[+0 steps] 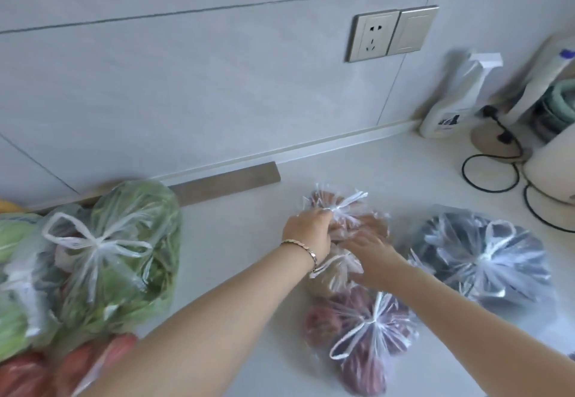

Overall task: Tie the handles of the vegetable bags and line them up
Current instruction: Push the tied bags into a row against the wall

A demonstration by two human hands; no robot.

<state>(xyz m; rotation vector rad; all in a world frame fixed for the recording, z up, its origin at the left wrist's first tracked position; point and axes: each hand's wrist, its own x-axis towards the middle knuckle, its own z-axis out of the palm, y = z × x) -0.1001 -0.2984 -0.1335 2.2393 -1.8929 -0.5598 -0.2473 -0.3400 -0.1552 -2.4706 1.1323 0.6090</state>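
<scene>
Low in the frame, right of centre, a knotted bag of red vegetables [361, 337] lies on the counter [236, 222]. Above it, the right hand [371, 259] rests open-fingered on a brownish bag [334, 272]. Farther back, at centre, the left hand [308, 231] pinches the tied handles of another bag [357, 219]; tied dark [479, 253] and green [118, 250] bags flank them.

I count 2 hands: left hand [306, 231], right hand [375, 259]. Tied clear veg bags on the counter: 4 on the right, i.e. far brownish bag [345, 210], small bag [331, 272], reddish bag [367, 343], dark bag [479, 253]. Left side: at least 1 green bag [124, 250], rest cropped. 1 spray bottle [451, 104], 1 wall socket [371, 37], 1 switch [410, 31].
</scene>
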